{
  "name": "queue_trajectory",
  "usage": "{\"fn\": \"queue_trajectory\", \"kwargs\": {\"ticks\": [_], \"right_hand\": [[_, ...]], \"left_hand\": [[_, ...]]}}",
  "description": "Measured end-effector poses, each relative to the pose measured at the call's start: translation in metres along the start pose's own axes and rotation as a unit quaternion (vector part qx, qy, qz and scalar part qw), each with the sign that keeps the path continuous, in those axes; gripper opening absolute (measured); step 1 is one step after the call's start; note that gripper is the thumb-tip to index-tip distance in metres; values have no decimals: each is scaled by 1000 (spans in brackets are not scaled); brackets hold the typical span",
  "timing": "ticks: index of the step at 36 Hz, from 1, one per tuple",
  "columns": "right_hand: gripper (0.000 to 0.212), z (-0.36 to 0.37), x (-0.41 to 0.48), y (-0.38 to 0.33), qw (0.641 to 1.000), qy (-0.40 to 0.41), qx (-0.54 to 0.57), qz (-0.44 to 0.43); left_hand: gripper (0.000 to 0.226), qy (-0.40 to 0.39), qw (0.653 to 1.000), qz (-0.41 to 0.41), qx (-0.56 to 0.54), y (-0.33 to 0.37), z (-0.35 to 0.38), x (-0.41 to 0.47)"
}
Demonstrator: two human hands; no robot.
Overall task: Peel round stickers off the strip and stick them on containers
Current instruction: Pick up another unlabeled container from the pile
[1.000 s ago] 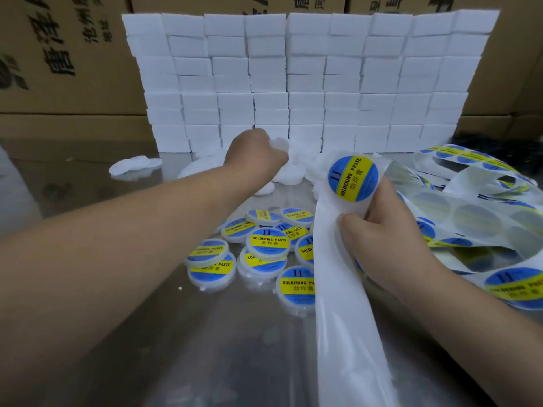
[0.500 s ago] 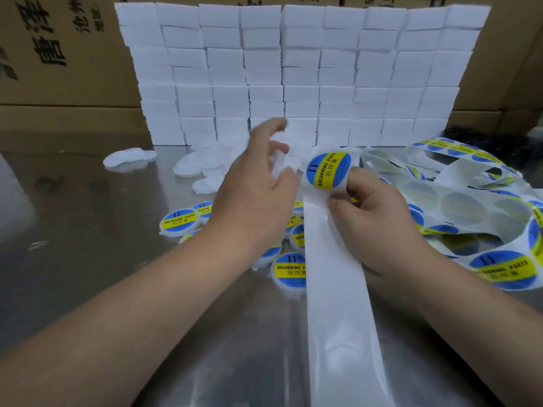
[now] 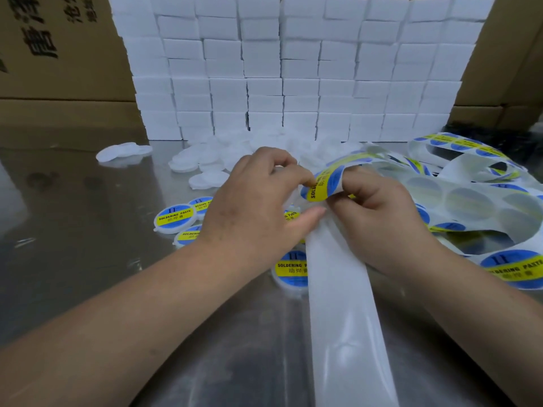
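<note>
My right hand [image 3: 382, 210] grips the white backing strip [image 3: 343, 304], which is bent over its fingers. A blue-and-yellow round sticker [image 3: 324, 183] lifts off at that bend. My left hand [image 3: 258, 207] has its fingers curled and its thumb straight around a white container [image 3: 295, 198], which is mostly hidden. Its fingertips touch the sticker's left edge. Several labelled containers [image 3: 175, 218] lie on the table under and left of my left hand, another one [image 3: 289, 271] beside the strip.
Unlabelled white containers [image 3: 205, 160] are heaped at the foot of a wall of white boxes [image 3: 293, 69], with cardboard cartons behind. The used and unused sticker strip [image 3: 458, 198] coils at right on the shiny metal table [image 3: 73, 230].
My left hand came back from the white heap to the strip and closed in on the sticker. The sticker, flat on the bend before, now curls off it.
</note>
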State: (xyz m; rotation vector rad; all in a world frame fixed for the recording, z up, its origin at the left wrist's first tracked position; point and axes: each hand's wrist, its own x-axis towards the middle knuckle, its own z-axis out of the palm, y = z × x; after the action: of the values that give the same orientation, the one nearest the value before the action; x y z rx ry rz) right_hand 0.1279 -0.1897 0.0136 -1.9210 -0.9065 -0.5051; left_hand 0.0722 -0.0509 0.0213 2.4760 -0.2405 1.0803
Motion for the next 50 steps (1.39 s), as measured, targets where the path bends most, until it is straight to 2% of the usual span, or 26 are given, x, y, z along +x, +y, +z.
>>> {"fn": "queue_trajectory", "kwargs": {"ticks": [5,8,10,12,14,17,19,22,27,29,34,36,40,42,45,47,50], "right_hand": [[14,0,0,1,1000,-8,9,-12],[42,0,-1,0,999,0,35,-7],[53,0,-1,-1,999,-4,44,12],[40,1,-1,0,998,-25,35,39],[24,1,-2,0,996,-43,39,72],[39,1,-2,-1,992,-39,85,82],[41,1,-1,-1,990,-27,102,90],[39,1,-1,0,991,25,104,82],[40,-6,2,0,978,190,38,79],[43,-11,2,0,973,223,-1,64],[70,-13,3,-7,979,191,-41,-55],[65,-13,4,-8,980,172,-64,-83],[41,-11,2,-5,981,108,-100,-125],[35,-10,0,-6,986,85,-94,-108],[36,-8,-1,-7,998,38,-49,-5],[35,-7,-2,-7,998,17,5,55],[33,-7,-2,-9,991,9,94,96]], "left_hand": [[30,24,1000,-1,1,-2,1,0],[32,33,999,-11,-30,-6,1,0],[19,49,994,-55,-77,-8,0,2],[3,77,986,-106,-104,-12,0,5],[14,102,973,-157,-137,-17,-1,8],[16,121,955,-215,-162,-25,-4,12],[20,126,946,-234,-184,-27,-5,13],[22,119,946,-236,-189,-26,-4,12],[20,92,959,-207,-170,-19,2,6],[19,91,963,-195,-164,-18,3,5],[20,93,963,-187,-170,-19,2,5],[20,94,962,-189,-173,-20,2,5],[19,98,961,-188,-176,-20,3,5],[19,99,962,-184,-178,-19,2,5],[17,94,962,-179,-181,-17,1,4],[10,88,966,-170,-175,-16,0,4],[6,92,969,-156,-167,-14,0,4]]}}
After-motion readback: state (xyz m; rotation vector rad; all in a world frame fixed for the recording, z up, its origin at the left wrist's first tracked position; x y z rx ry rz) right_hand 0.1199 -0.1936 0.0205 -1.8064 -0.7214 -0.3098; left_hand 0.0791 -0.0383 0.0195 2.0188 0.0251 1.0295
